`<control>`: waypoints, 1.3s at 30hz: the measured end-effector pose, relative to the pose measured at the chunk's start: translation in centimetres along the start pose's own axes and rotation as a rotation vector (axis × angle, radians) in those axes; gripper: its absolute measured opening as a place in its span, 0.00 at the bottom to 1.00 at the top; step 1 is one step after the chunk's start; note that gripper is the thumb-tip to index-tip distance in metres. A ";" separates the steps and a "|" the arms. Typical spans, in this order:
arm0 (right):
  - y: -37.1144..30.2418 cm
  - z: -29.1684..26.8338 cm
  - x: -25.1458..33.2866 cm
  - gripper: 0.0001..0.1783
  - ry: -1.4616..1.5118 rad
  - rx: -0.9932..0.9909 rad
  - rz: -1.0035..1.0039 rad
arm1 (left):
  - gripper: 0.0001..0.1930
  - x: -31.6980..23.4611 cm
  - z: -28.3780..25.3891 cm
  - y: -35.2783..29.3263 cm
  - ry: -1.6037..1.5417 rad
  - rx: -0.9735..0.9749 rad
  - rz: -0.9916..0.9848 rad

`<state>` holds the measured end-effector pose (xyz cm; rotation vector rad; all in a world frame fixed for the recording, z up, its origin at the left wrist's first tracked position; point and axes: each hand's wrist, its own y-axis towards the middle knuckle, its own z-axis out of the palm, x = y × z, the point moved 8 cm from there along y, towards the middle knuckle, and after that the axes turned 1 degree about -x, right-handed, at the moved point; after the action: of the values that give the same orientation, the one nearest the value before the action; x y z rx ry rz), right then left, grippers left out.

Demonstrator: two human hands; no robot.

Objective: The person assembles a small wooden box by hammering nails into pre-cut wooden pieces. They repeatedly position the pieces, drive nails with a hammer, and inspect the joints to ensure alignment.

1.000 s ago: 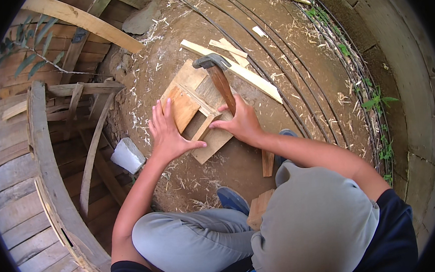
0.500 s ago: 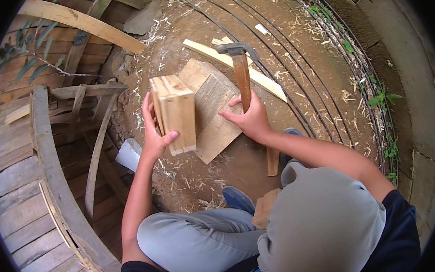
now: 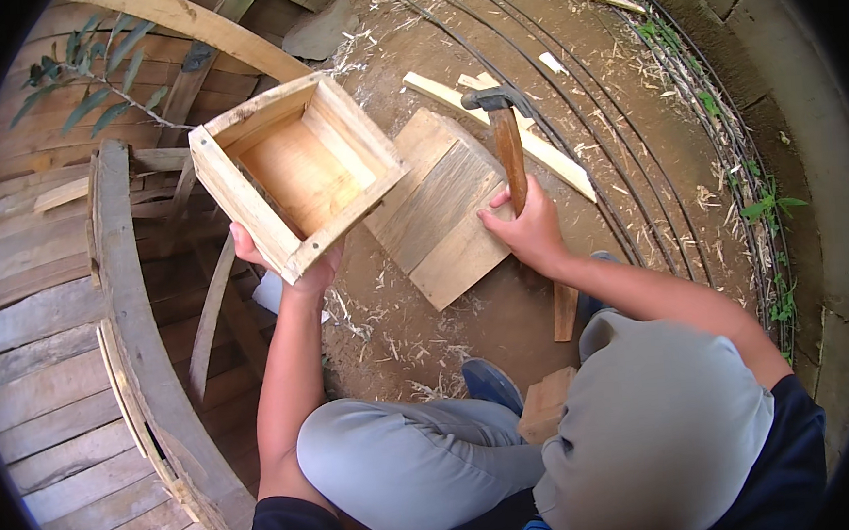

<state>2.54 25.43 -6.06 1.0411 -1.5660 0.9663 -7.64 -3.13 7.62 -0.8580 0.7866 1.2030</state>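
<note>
My left hand is closed on a small open wooden box and holds it up from underneath, tilted so its hollow inside faces up. Nail heads dot the box's rim. In my right hand is a claw hammer, gripped by its brown wooden handle with the metal head up. Below both hands a low wooden block made of boards rests on the dirt; my right hand is close to its right corner. The fingers under the box are partly hidden.
Pale wood strips lie beyond the block, beside long black rods. A curved plank structure stands at the left, with a leafy branch over it. A wood block sits by my legs. A concrete wall runs along the right.
The box has been raised and turned in my left hand, from side-on to showing its open inside. My right hand still holds the hammer upright. The whole view has shifted slightly.
</note>
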 end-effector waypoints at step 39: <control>11.0 -0.2 21.4 0.37 -0.298 0.618 -0.360 | 0.67 -14.0 15.6 -9.5 -0.284 0.306 0.233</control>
<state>-11.02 25.60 13.83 1.8994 -1.2553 1.0989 0.05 3.04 28.42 -0.3414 0.8243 1.3313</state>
